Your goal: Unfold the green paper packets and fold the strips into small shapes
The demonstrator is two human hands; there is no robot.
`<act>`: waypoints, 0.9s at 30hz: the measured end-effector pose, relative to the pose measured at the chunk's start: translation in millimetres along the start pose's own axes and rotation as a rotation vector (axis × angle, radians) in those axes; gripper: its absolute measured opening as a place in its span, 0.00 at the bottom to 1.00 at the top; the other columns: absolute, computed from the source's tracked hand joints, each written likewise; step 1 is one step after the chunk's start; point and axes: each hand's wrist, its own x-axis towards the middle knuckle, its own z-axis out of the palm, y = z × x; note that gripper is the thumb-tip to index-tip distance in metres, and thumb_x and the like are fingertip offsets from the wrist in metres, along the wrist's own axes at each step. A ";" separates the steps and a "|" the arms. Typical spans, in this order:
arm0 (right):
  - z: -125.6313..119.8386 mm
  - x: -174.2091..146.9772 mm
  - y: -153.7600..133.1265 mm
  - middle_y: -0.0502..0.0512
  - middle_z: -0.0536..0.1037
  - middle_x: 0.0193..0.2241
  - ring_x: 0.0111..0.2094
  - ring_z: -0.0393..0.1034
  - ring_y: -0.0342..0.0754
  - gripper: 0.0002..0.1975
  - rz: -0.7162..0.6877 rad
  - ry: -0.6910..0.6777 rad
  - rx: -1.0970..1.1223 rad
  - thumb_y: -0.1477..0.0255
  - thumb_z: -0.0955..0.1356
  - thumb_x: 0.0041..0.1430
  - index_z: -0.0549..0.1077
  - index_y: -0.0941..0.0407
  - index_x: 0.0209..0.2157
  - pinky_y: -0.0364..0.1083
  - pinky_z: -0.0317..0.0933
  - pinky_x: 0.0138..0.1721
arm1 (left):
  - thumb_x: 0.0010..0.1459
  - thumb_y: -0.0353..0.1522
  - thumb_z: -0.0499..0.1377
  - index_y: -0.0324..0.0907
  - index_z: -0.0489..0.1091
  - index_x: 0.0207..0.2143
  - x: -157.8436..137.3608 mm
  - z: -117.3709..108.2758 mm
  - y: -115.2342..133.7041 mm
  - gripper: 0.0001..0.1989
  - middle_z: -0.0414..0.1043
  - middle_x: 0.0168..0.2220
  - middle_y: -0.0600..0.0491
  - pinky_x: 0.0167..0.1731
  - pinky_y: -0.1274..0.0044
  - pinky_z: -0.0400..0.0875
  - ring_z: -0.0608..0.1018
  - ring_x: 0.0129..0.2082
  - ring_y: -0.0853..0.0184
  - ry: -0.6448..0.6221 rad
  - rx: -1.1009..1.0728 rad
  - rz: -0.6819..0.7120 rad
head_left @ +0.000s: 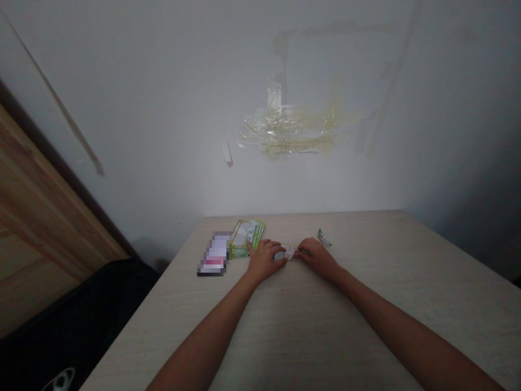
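A small printed piece of paper or wrapper (288,251), white with orange and grey markings, lies on the table between my two hands. My left hand (265,262) grips its left end, with the thumb at the near edge and the fingers over the far side. At the right end, my right hand (319,256) is closed with thumb and fingertips pinching it. Part of the piece is hidden under the fingers. Just beyond my right hand lies a small narrow green-and-white folded piece (324,238). Green-and-white printed packets (244,234) sit beyond and left of my left hand.
A pixelated phone-like object (214,255) with a dark edge lies left of the packets. The pale wooden table (260,336) meets a wall (163,136) bearing old clear tape (285,130). A black bag-like item (81,320) and wooden panel (36,217) stand at left.
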 end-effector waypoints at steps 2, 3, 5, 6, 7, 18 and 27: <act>1.6 1.7 -0.3 0.56 0.77 0.33 0.39 0.69 0.50 0.08 0.013 0.012 -0.029 0.68 0.67 0.63 0.75 0.57 0.33 0.50 0.62 0.43 | 0.56 0.45 0.60 0.59 0.74 0.45 -0.3 -0.4 1.4 0.15 0.73 0.54 0.56 0.58 0.39 0.25 0.64 0.60 0.53 -0.003 0.009 0.002; 2.7 2.4 -0.1 0.56 0.77 0.32 0.38 0.68 0.51 0.08 0.020 0.017 -0.045 0.68 0.67 0.63 0.75 0.57 0.33 0.50 0.61 0.43 | 0.56 0.46 0.60 0.59 0.74 0.45 -0.7 -0.8 2.4 0.15 0.73 0.54 0.56 0.58 0.39 0.26 0.64 0.60 0.53 -0.009 0.014 0.004; 5.1 3.1 0.7 0.56 0.76 0.32 0.38 0.68 0.51 0.09 0.034 0.022 -0.074 0.67 0.67 0.63 0.75 0.57 0.33 0.50 0.61 0.42 | 0.55 0.46 0.60 0.60 0.74 0.46 -1.5 -1.8 4.5 0.15 0.73 0.54 0.56 0.58 0.39 0.26 0.63 0.60 0.52 -0.023 0.012 0.007; 6.4 3.2 1.3 0.56 0.76 0.32 0.38 0.68 0.51 0.09 0.042 0.025 -0.085 0.67 0.67 0.63 0.75 0.57 0.33 0.50 0.61 0.42 | 0.55 0.46 0.60 0.60 0.74 0.45 -1.9 -2.2 5.4 0.15 0.73 0.54 0.56 0.58 0.40 0.26 0.63 0.60 0.52 -0.027 0.005 0.007; 7.6 3.0 2.1 0.56 0.76 0.32 0.38 0.68 0.51 0.09 0.050 0.029 -0.094 0.66 0.67 0.63 0.75 0.57 0.33 0.50 0.60 0.43 | 0.55 0.46 0.60 0.60 0.74 0.45 -2.2 -2.5 6.3 0.15 0.73 0.54 0.56 0.59 0.40 0.26 0.63 0.60 0.52 -0.028 -0.003 0.006; 15.4 3.3 5.7 0.55 0.76 0.31 0.38 0.67 0.51 0.11 0.159 0.037 -0.141 0.64 0.67 0.63 0.75 0.56 0.32 0.50 0.59 0.42 | 0.58 0.48 0.57 0.59 0.75 0.42 -0.3 -1.2 9.3 0.13 0.74 0.51 0.58 0.57 0.38 0.27 0.65 0.58 0.54 -0.010 -0.019 -0.007; 15.2 2.1 7.3 0.55 0.76 0.32 0.39 0.67 0.52 0.11 0.140 0.020 -0.121 0.63 0.67 0.63 0.77 0.55 0.36 0.51 0.59 0.44 | 0.57 0.48 0.58 0.57 0.75 0.41 -0.6 0.0 11.0 0.13 0.74 0.51 0.56 0.57 0.38 0.26 0.65 0.58 0.53 -0.006 -0.028 -0.034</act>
